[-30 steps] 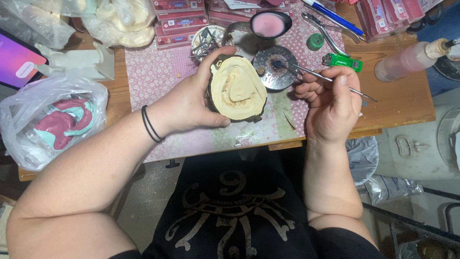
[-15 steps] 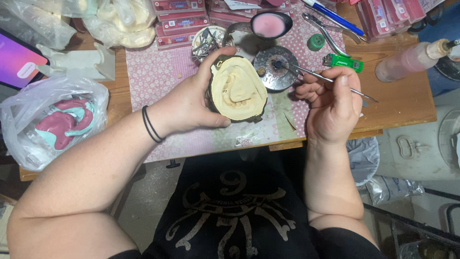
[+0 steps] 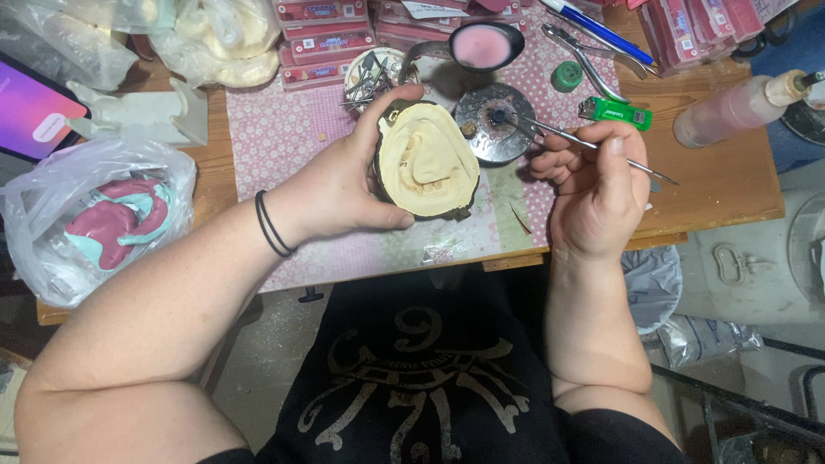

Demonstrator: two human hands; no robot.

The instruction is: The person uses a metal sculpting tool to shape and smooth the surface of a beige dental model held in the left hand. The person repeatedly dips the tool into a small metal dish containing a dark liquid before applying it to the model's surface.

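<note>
My left hand (image 3: pixel 344 185) grips a cream plaster dental cast (image 3: pixel 427 159) set in a dark rounded flask, held just above the table's front edge. My right hand (image 3: pixel 597 185) holds a thin metal instrument (image 3: pixel 584 142) like a pen. The tip of the instrument rests on a small round metal burner dish (image 3: pixel 494 123) behind the cast. Both hands hover over a pink patterned mat (image 3: pixel 284 129).
A plastic bag with pink and teal moulds (image 3: pixel 99 219) lies at left, a phone (image 3: pixel 34 112) beyond it. Behind are red boxes (image 3: pixel 322 34), a bowl of pink material (image 3: pixel 481 45), pliers (image 3: pixel 584 56), a green lighter (image 3: pixel 614 112), a pink bottle (image 3: pixel 739 107).
The instrument's tip has stayed at the burner dish. My left hand has tilted the cast slightly; otherwise little has moved.
</note>
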